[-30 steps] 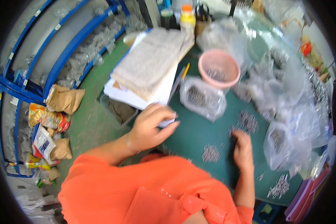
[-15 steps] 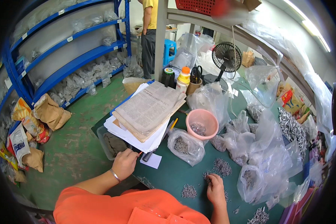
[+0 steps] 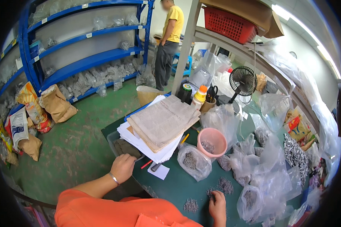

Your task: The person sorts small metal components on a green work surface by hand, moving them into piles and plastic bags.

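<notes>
My left hand [image 3: 123, 167] is closed over the near edge of a clear plastic tub [image 3: 111, 140] at the table's left corner; its fingertips are partly hidden. A dark grey-brown lump [image 3: 125, 148] lies in that tub. My right hand [image 3: 217, 205] rests on the green table with its fingers bent down together at small grey metal parts [image 3: 210, 192]. What sits under those fingertips is hidden. Just beyond is a larger pile of the same parts [image 3: 226, 185], and to the left lies another pile [image 3: 191, 205].
Newspapers [image 3: 165, 117] lie on white sheets beyond my left hand. A pink bowl [image 3: 212, 136] and an open bag of parts [image 3: 191, 162] stand mid-table. Plastic bags [image 3: 265, 170] crowd the right, near a black fan [image 3: 243, 81]. A person in yellow [image 3: 173, 26] stands by blue shelves [image 3: 91, 56].
The view has swung left and up. My left hand has shifted left, away from the red pen, and the tub sits slightly farther out from the papers. My right hand stays by the piles.
</notes>
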`<state>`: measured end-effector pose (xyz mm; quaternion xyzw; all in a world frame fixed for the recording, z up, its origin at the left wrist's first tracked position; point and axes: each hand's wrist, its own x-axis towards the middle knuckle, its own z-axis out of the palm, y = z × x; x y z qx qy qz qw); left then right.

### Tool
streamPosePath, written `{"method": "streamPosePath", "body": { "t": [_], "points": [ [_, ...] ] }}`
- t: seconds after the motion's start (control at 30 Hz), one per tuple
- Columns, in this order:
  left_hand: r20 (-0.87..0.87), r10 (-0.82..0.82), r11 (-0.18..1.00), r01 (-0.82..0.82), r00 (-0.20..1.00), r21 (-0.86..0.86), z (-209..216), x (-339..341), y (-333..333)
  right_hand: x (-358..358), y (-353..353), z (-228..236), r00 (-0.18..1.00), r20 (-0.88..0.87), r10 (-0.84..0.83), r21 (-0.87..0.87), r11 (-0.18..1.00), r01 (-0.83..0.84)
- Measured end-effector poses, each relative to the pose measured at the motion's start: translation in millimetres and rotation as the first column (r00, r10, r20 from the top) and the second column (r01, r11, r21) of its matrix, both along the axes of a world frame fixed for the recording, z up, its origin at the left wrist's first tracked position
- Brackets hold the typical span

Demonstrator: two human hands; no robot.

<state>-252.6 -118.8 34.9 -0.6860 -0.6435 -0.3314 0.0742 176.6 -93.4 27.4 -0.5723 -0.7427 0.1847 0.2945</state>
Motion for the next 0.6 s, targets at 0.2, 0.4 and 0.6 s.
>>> {"method": "streamPosePath", "body": {
  "t": [0.2,0.4,0.6],
  "points": [
    [0.153,-0.029,0.997,0.017,0.988,0.078,-8,9,31,-8,-2,13,1.000,-0.006,-0.029,-0.017,0.999,0.029],
    [0.183,-0.271,0.906,0.187,0.945,0.379,18,43,32,13,-10,5,0.995,0.038,-0.089,-0.012,0.996,0.089],
    [0.264,-0.544,0.833,0.476,0.796,0.281,31,95,53,-3,7,-13,0.991,-0.067,-0.119,0.077,0.989,0.124]
  ]
}}
